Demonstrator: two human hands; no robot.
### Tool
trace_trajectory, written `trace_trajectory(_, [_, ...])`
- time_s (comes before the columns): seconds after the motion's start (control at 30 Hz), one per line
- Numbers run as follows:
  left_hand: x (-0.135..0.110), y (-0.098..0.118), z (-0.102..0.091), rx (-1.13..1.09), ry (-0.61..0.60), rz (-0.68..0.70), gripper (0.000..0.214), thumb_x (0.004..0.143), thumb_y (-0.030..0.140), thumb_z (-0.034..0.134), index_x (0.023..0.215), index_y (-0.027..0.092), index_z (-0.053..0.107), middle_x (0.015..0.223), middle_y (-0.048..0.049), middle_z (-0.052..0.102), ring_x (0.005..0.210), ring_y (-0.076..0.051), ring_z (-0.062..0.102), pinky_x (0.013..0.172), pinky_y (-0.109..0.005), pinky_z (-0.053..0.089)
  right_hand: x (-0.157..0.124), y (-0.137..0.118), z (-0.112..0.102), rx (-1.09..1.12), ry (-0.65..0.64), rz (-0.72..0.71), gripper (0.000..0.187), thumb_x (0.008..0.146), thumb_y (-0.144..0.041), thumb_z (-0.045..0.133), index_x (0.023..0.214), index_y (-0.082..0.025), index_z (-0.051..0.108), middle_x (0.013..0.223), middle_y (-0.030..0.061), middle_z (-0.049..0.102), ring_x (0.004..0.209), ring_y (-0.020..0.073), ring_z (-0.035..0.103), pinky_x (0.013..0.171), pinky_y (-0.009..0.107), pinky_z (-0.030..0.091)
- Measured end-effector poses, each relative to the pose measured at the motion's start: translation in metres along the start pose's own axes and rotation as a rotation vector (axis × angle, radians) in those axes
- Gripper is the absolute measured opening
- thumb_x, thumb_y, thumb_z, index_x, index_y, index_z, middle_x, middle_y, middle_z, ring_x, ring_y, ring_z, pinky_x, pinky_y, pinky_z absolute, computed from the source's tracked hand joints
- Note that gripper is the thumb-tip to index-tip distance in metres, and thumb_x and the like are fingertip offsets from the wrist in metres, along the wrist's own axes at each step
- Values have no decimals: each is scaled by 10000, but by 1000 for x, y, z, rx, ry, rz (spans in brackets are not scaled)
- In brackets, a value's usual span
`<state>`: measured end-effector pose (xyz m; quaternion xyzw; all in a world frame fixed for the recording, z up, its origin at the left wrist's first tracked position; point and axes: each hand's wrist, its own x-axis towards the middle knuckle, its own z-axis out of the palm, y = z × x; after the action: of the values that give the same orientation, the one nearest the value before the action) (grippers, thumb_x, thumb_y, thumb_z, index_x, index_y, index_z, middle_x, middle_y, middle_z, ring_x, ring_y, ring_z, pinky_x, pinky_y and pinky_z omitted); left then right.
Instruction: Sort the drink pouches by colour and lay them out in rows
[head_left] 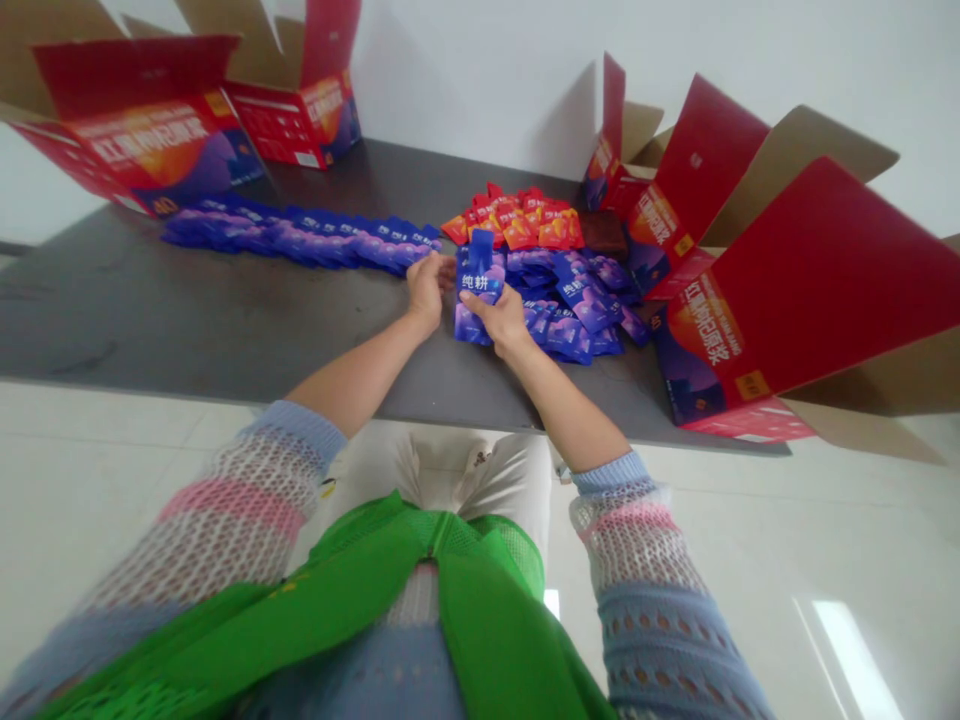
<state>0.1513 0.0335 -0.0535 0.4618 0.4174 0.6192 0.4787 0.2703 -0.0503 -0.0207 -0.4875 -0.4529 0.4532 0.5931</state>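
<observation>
Both hands hold a small stack of blue-purple packets [478, 290] upright over the dark table [187, 320]. My left hand [426, 288] grips the stack's left side, fingers curled round it. On the lower right edge my right hand [501, 318] pinches the same stack, thumb across the front. A loose pile of blue packets [581, 305] lies just right of the hands. Behind it sits a cluster of red-orange packets [525, 222]. A long overlapping row of blue packets [300, 238] stretches to the left.
Open red cardboard boxes stand around the table: two at the back left [150, 140] [307, 110], several at the right [772, 300] with flaps raised. A white wall is behind. The table's near edge [225, 395] runs above my lap.
</observation>
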Motion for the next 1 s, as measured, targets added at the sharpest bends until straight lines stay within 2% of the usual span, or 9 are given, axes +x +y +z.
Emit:
trace_trajectory(0.13, [-2, 9, -4, 281, 130, 68, 467, 1009, 578, 435, 1033, 187, 688, 1052, -110, 713, 1194, -296, 637, 956, -373, 506, 3, -8, -6, -22, 93, -86, 401, 719, -376, 867, 1034, -237, 660, 1017, 7, 737, 1124, 222, 682, 1031, 394, 560])
trace_trajectory(0.27, [-12, 23, 1, 545, 196, 117, 375, 994, 496, 506, 1130, 186, 666, 1237, -154, 683, 1415, -356, 461, 1090, -415, 424, 9, -15, -15, -56, 136, -158, 480, 759, -344, 845, 1181, -231, 644, 1139, 33, 727, 1224, 239, 654, 1074, 425, 541])
trace_trajectory(0.4, [-24, 32, 19, 715, 73, 136, 646, 944, 538, 588, 1431, 117, 533, 1513, -236, 513, 1542, -445, 210, 1152, -528, 342, 15, -15, -25, -67, 141, -196, 514, 787, -362, 821, 1242, -231, 622, 1201, 52, 716, 1262, 254, 639, 1099, 458, 525])
trace_trajectory(0.5, [-25, 33, 28, 870, -44, 162, 797, 915, 568, 616, 1535, 96, 453, 1611, -250, 400, 1567, -476, 99, 1188, -602, 257, 17, -15, -29, -65, 122, -194, 557, 784, -379, 827, 1275, -237, 608, 1244, 63, 707, 1305, 268, 617, 1106, 468, 522])
trace_trajectory(0.63, [-17, 29, 29, 1035, -130, 163, 757, 871, 563, 657, 1471, 113, 560, 1573, -250, 457, 1542, -511, 140, 1200, -715, 83, 18, -16, -32, -95, 166, -226, 597, 765, -390, 839, 1293, -231, 609, 1273, 72, 692, 1354, 285, 588, 1122, 482, 503])
trace_trajectory(0.77, [-9, 29, 28, 1077, -137, 223, 639, 835, 488, 694, 1366, 135, 646, 1522, -238, 520, 1507, -501, 231, 1206, -714, -26, 17, -18, -32, -102, 210, -233, 568, 755, -386, 840, 1257, -239, 619, 1248, 63, 700, 1339, 277, 600, 1145, 489, 477])
trace_trajectory(0.87, [-7, 30, 30, 1093, -136, 214, 642, 822, 419, 689, 1363, 81, 613, 1537, -289, 478, 1498, -506, 253, 1210, -698, -1, 17, -19, -34, -122, 236, -265, 522, 755, -372, 831, 1217, -229, 634, 1198, 67, 712, 1314, 271, 613, 1135, 475, 481])
trace_trajectory(1.0, [-7, 31, 27, 1098, -106, 174, 707, 779, 367, 703, 1386, 47, 532, 1523, -341, 461, 1488, -522, 278, 1194, -696, 108, 16, -21, -35, -139, 244, -267, 494, 745, -368, 823, 1182, -227, 641, 1146, 59, 719, 1256, 261, 641, 1131, 466, 476])
